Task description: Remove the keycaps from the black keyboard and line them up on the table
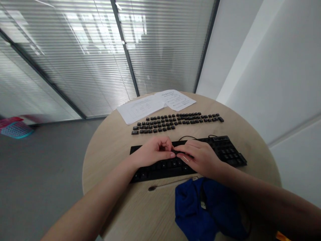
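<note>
A black keyboard [165, 172] lies across the table, with keys in its lower rows and in the number pad. Over its middle my left hand [155, 150] is closed, thumb and fingertips brought together. My right hand [200, 155] meets it from the right, its thumb and forefinger pinched close to the left fingertips. Whatever sits between the fingers is too small and too covered to name. Both hands hide much of the upper key rows. Behind the keyboard, loose black keycaps [156, 126] are laid out in rows.
Printed paper sheets [142, 107] lie at the far edge of the round wooden table [107, 160]. In front of the keyboard are a thin tool with a dark end [151, 188] and a blue cloth [193, 207] with a USB plug [203, 205] on it. A basket [16, 129] stands on the floor.
</note>
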{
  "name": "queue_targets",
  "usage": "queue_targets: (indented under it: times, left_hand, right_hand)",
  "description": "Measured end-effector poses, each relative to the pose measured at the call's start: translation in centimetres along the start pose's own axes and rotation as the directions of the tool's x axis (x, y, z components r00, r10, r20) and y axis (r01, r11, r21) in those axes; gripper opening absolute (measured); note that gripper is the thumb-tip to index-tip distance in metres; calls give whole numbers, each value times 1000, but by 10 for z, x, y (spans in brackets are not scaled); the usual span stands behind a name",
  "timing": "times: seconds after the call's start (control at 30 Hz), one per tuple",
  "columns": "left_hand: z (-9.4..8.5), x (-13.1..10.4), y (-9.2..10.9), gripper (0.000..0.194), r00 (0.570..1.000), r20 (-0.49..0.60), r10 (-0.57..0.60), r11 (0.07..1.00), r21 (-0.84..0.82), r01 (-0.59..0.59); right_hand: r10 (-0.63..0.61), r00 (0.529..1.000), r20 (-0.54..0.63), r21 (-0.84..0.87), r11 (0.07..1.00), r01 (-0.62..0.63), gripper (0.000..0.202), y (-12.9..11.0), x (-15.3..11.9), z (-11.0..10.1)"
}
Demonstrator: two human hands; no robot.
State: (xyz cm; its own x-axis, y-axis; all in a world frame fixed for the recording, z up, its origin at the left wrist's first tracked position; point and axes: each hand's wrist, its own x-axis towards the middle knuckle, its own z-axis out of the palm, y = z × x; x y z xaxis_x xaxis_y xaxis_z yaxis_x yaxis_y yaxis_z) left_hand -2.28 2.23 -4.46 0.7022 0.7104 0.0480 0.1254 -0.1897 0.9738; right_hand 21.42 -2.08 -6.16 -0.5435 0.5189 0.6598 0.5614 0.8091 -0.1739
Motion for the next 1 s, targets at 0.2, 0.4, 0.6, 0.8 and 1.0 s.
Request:
queue_targets:
  times: [0.2,0.4,0.6,0.8,1.0]
  left_hand:
    - [1,2,-1,27,1000,19,10,1000,21,-11]
    - [-5,0,0,25,999,-31,43,994,107,-39]
    - [-36,-3,0,16,982,-170,77,812,582,37]
    - [-52,-3,-9,18,983,-160,84,767,640,39]
    - [-56,-5,-9,21,985,-142,95,761,649,20]
  right_hand:
    - [37,999,20,45,998,-38,15,-1,-1,7]
    - [227,971,70,-53,973,-224,12,11,4,-7]
    - [539,738,407,-334,839,-429,20,70,43,-16]
    - [560,689,461,-408,823,-396,19,114,69,17]
    - [550,695,463,-433,825,-364,22,116,75,33]
